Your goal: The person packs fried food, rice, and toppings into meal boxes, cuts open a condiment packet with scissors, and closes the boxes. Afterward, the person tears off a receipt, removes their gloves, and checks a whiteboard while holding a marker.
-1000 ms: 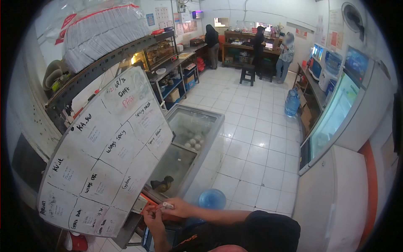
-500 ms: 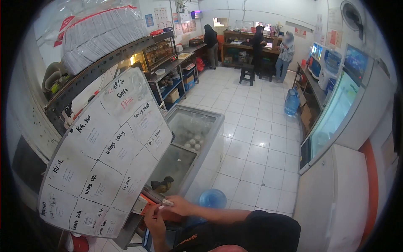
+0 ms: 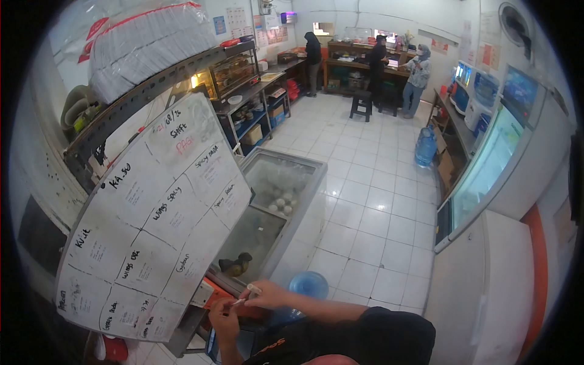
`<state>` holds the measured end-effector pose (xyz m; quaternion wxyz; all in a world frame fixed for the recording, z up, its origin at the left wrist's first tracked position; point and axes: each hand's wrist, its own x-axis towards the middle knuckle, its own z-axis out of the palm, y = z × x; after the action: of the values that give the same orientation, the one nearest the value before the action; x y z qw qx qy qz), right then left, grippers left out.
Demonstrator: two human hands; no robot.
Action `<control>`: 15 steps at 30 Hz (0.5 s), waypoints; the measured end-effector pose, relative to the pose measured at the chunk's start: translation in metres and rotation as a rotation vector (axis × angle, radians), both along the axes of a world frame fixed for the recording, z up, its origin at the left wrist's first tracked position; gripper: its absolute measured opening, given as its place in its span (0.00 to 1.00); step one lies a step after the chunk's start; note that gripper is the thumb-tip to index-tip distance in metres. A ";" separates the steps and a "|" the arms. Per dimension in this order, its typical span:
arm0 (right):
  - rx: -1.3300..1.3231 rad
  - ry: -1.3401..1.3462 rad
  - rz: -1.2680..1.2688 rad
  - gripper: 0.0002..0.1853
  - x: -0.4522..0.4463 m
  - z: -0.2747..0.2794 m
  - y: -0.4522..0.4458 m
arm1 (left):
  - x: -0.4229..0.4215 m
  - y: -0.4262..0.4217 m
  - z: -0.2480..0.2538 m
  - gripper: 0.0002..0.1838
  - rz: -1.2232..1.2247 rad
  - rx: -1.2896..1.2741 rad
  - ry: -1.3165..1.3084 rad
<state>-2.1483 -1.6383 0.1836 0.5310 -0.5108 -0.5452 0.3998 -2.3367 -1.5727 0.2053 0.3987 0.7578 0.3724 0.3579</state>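
My right hand [image 3: 271, 297] is closed round a short white stick that looks like a marker [image 3: 254, 289], one end poking up past the fingers. Close beside it, my left hand [image 3: 224, 321] pinches a small whitish piece [image 3: 238, 302], too small to name. Both hands are low in the view, in front of an orange box-like thing [image 3: 220, 294]. Left of them leans a large whiteboard [image 3: 159, 238] with handwritten words in a drawn grid and small labels stuck on it.
Behind the whiteboard stands a glass-topped chest freezer [image 3: 322, 182]. A blue water jug [image 3: 309, 286] is beside my right arm, another [image 3: 424, 147] farther off. A glass-door fridge [image 3: 486, 170] lines the right. Several people [image 3: 417, 76] stand at the back near a black stool [image 3: 361, 104].
My right hand has shifted slightly right and up with the marker, and the gap to my left hand's piece looks wider. The camera view has turned slightly.
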 end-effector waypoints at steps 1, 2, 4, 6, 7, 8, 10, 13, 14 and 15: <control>-0.002 -0.013 0.006 0.13 0.001 -0.005 0.001 | 0.003 -0.001 -0.002 0.07 -0.030 0.038 -0.037; -0.004 -0.026 0.012 0.13 0.001 -0.007 0.000 | 0.005 -0.004 -0.001 0.07 -0.060 0.075 -0.075; 0.015 -0.025 0.002 0.12 0.002 -0.011 -0.001 | 0.010 -0.011 0.004 0.08 -0.076 0.182 -0.019; 0.037 -0.022 -0.011 0.12 0.002 -0.014 0.000 | 0.011 -0.015 0.012 0.09 -0.094 0.291 0.038; 0.052 -0.043 -0.007 0.11 0.003 -0.017 0.001 | 0.011 -0.015 0.015 0.09 -0.104 0.276 0.078; 0.067 -0.066 -0.004 0.11 0.004 -0.015 0.002 | 0.011 -0.015 0.016 0.09 -0.114 0.262 0.116; 0.045 -0.047 -0.004 0.11 0.002 -0.011 0.000 | 0.008 -0.011 0.012 0.08 -0.108 0.245 0.107; 0.011 0.050 -0.017 0.12 -0.002 -0.010 0.000 | 0.007 -0.011 0.009 0.07 -0.067 0.217 0.077; 0.000 0.128 -0.033 0.12 -0.004 -0.007 0.000 | 0.007 -0.011 0.009 0.06 -0.035 0.207 0.057; 0.000 0.129 -0.033 0.12 -0.005 -0.005 0.001 | 0.006 -0.011 0.009 0.06 -0.036 0.207 0.057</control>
<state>-2.1529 -1.6378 0.1791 0.5715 -0.4931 -0.5014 0.4229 -2.3302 -1.5834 0.2147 0.3140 0.8114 0.3309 0.3654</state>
